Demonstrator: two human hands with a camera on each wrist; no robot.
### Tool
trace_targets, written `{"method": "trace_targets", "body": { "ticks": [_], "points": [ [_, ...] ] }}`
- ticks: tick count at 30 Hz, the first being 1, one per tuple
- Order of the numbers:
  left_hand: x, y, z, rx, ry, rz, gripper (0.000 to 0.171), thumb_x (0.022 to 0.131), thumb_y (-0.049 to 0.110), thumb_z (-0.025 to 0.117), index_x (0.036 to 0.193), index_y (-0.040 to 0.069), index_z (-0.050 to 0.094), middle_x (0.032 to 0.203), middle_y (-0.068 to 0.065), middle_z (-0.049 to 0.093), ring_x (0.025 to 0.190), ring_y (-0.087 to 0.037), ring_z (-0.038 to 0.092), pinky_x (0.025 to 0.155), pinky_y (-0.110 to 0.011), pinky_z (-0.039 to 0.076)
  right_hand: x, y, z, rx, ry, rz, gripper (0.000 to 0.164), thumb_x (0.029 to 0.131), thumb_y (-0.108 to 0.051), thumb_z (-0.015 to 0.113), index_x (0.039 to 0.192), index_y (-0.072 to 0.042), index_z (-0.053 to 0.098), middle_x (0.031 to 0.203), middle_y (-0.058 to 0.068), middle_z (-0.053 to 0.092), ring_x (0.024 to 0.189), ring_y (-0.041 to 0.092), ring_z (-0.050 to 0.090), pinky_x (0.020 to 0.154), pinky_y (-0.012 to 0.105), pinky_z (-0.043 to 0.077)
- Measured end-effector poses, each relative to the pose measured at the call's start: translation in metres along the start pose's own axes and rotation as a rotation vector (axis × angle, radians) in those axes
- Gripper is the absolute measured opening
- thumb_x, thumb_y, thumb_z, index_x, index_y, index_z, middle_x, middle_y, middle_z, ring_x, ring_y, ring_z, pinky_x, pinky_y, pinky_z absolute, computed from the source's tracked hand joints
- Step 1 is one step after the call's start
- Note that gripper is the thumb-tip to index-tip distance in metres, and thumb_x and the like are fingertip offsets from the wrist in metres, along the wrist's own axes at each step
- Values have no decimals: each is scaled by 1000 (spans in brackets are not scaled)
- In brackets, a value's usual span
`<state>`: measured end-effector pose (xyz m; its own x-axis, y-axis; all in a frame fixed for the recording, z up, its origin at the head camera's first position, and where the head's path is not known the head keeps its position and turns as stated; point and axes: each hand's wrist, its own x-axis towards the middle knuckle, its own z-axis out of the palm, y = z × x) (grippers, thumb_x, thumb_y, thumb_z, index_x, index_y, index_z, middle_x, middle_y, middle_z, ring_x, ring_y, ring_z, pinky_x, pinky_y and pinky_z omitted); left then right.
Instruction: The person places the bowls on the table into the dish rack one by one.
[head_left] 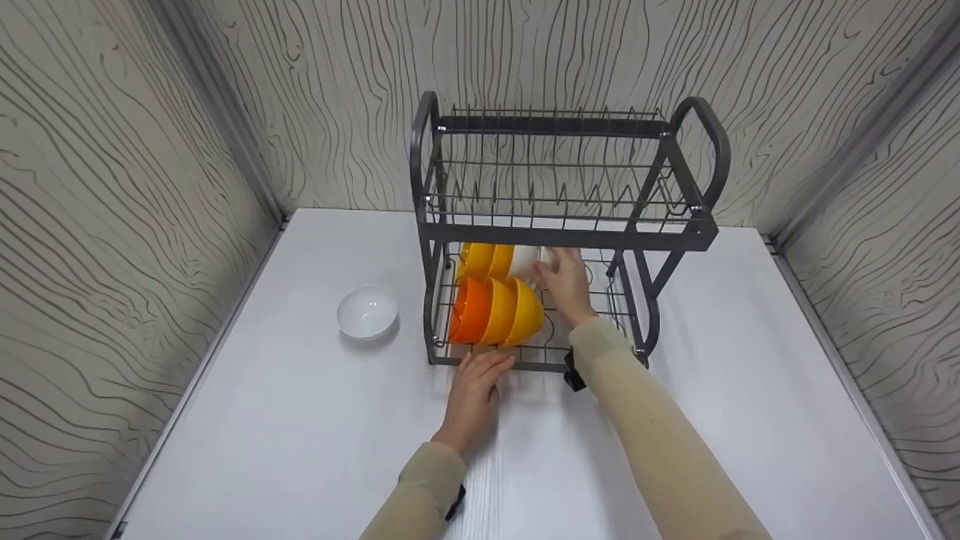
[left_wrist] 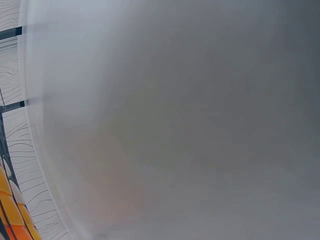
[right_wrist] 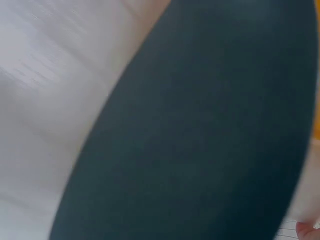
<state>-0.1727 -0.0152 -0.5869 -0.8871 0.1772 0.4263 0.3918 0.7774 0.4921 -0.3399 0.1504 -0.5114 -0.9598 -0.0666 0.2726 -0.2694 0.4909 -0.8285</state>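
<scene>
My right hand (head_left: 568, 286) reaches under the upper shelf of a dark grey two-tier dish rack (head_left: 540, 366). Its thumb and fingers grip a white bowl (head_left: 525, 262) at the right end of the back row, beside yellow bowls (head_left: 480, 261). In front of that row, an orange bowl (head_left: 466, 315) and two yellow-orange bowls (head_left: 526, 313) stand on edge, nested together. My left hand (head_left: 474, 394) touches the lower front rail with its fingers extended. In the right wrist view, a fingertip (right_wrist: 307, 231) shows at the lower right corner, while a dark shape hides most of the picture.
Left of the rack, another white bowl (head_left: 367, 312) sits upright on the white table (head_left: 300, 420). The rack's upper shelf (head_left: 562, 236) overhangs the lower bowls and has wire dividers. Wood-patterned walls (head_left: 337, 105) enclose the back and both sides.
</scene>
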Motion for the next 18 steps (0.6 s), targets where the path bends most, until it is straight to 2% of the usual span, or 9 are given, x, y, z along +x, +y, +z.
{"method": "trace_targets", "body": {
  "ticks": [4, 8, 12, 18],
  "points": [
    [1, -1, 1, 23, 37, 39, 48, 81, -2, 61, 123, 21, 61, 120, 9, 62, 116, -13, 53, 109, -48, 33, 2, -2, 1, -62, 0, -5, 46, 90, -23, 59, 134, -16, 47, 141, 9, 37, 126, 25, 42, 101, 37, 45],
    [1, -1, 1, 22, 49, 43, 48, 80, -3, 61, 122, 21, 62, 120, 9, 62, 116, -13, 53, 108, -48, 33, 4, -5, 2, -64, -22, 25, 47, 90, -24, 59, 135, -16, 47, 140, 9, 37, 125, 25, 43, 99, 35, 46],
    [1, -1, 2, 7, 42, 34, 46, 84, 0, 60, 123, 22, 60, 121, 10, 61, 118, -12, 52, 109, -48, 32, 5, -7, 2, -43, -44, 60, 49, 91, -24, 58, 137, -21, 43, 141, 7, 35, 120, 23, 45, 94, 32, 50],
    [1, -1, 3, 15, 34, 35, 46, 83, 0, 61, 123, 22, 60, 122, 9, 61, 118, -12, 52, 109, -49, 32, 5, -6, 2, -18, -48, 66, 54, 91, -22, 58, 140, -28, 37, 144, 5, 31, 127, 23, 39, 99, 34, 47]
  ]
}}
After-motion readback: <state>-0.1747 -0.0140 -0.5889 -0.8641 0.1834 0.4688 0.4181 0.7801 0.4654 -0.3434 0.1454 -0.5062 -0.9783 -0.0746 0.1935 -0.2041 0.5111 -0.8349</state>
